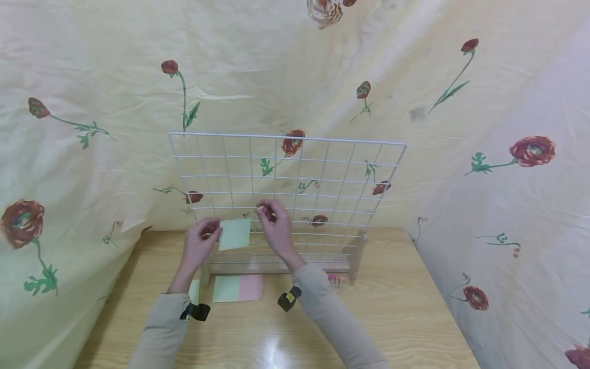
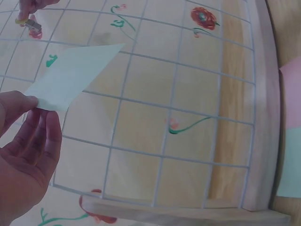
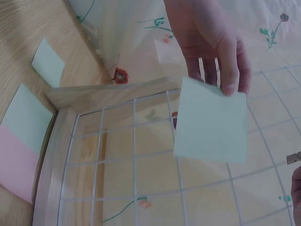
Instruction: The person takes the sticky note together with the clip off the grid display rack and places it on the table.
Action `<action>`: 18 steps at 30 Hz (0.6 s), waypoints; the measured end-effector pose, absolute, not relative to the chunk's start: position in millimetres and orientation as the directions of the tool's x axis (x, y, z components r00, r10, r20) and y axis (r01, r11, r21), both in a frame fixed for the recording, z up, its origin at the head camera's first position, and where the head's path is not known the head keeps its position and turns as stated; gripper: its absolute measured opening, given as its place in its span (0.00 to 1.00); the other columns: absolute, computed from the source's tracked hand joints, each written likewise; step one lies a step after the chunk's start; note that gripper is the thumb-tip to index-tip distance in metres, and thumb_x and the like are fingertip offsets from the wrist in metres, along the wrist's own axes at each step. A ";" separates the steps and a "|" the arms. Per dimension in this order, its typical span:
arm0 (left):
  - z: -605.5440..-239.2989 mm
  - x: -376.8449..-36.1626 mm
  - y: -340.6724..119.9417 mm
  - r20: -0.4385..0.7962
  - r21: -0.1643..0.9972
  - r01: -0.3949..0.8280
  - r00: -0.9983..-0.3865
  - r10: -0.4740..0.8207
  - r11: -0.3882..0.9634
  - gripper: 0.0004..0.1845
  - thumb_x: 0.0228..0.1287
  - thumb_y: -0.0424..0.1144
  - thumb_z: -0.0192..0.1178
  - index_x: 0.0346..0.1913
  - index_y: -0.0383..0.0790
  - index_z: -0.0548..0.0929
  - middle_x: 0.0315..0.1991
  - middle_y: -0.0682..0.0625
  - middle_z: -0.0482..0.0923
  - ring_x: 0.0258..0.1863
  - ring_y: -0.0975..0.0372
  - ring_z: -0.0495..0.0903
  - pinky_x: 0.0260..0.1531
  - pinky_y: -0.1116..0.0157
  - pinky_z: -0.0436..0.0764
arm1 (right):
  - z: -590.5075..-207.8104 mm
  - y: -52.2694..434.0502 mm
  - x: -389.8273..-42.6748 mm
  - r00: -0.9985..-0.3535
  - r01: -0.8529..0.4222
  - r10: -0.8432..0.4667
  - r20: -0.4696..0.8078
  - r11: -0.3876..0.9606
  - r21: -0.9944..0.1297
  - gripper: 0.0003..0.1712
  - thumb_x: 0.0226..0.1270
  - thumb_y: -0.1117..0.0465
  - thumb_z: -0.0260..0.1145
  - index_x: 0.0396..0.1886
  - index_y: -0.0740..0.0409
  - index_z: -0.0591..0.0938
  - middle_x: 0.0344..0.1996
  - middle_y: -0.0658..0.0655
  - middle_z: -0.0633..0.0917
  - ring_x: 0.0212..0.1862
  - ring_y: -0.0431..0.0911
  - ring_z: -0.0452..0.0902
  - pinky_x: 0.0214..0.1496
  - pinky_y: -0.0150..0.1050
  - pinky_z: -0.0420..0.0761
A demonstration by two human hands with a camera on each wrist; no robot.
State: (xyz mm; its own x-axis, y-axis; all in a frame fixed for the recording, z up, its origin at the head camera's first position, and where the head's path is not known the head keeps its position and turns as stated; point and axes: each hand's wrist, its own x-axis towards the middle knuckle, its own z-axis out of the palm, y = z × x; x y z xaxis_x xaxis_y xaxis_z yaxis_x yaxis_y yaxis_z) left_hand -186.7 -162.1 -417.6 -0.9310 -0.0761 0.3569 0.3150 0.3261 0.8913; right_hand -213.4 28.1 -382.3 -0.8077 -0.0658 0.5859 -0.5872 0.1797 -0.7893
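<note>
My left hand (image 1: 200,245) pinches a square pale green paper note (image 1: 234,234) by its edge, in front of a white wire grid panel (image 1: 223,178). In the left wrist view the thumb and fingertips hold one corner of the note (image 2: 77,75). To its right, my right hand (image 1: 276,225) is raised close to the wires and pinches a small clip (image 2: 31,24), yellow at one end. The clip's wooden tip (image 3: 294,157) shows at the right wrist view's edge. Note and clip are apart.
The grid stands in a wooden base (image 1: 276,267) on a wooden table (image 1: 405,307). Green (image 1: 226,288) and pink (image 1: 251,287) notes lie before it, another green note (image 1: 194,292) by the left sleeve. Several pink-topped clips (image 1: 337,280) lie right. Flowered cloth (image 1: 115,169) hangs behind.
</note>
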 end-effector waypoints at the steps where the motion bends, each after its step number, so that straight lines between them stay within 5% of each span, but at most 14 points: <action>1: -419.1 -185.8 -162.4 0.349 0.895 0.308 -0.934 -0.078 0.323 0.10 0.62 0.20 0.58 0.47 0.22 0.79 0.37 0.32 0.79 0.35 0.56 0.79 0.33 0.77 0.78 | -383.9 30.0 -213.7 -0.813 -0.580 -0.072 0.578 0.184 -0.793 0.07 0.62 0.79 0.62 0.39 0.78 0.77 0.29 0.69 0.76 0.31 0.51 0.71 0.29 0.26 0.70; 6: -425.7 -182.2 -164.1 0.316 0.913 0.276 -0.945 -0.091 0.299 0.10 0.62 0.20 0.59 0.47 0.22 0.79 0.39 0.32 0.79 0.34 0.66 0.77 0.32 0.78 0.77 | -397.5 40.5 -220.7 -0.838 -0.545 -0.104 0.536 0.196 -0.815 0.08 0.61 0.78 0.63 0.41 0.76 0.78 0.29 0.67 0.76 0.32 0.50 0.72 0.29 0.25 0.70; 13: -435.7 -179.4 -166.7 0.323 0.901 0.283 -0.944 -0.073 0.327 0.11 0.60 0.18 0.58 0.47 0.20 0.78 0.38 0.31 0.78 0.34 0.55 0.79 0.31 0.76 0.79 | -428.0 57.0 -241.3 -0.837 -0.547 -0.147 0.527 0.214 -0.809 0.09 0.63 0.72 0.65 0.42 0.71 0.80 0.30 0.60 0.77 0.33 0.45 0.72 0.28 0.26 0.71; 18: -457.8 -185.1 -173.6 0.295 0.909 0.255 -0.952 -0.076 0.329 0.11 0.61 0.20 0.59 0.47 0.23 0.79 0.39 0.33 0.79 0.34 0.59 0.78 0.32 0.76 0.78 | -432.0 70.4 -244.8 -0.850 -0.527 -0.170 0.499 0.270 -0.806 0.10 0.64 0.69 0.66 0.44 0.68 0.81 0.30 0.56 0.77 0.33 0.43 0.73 0.30 0.28 0.74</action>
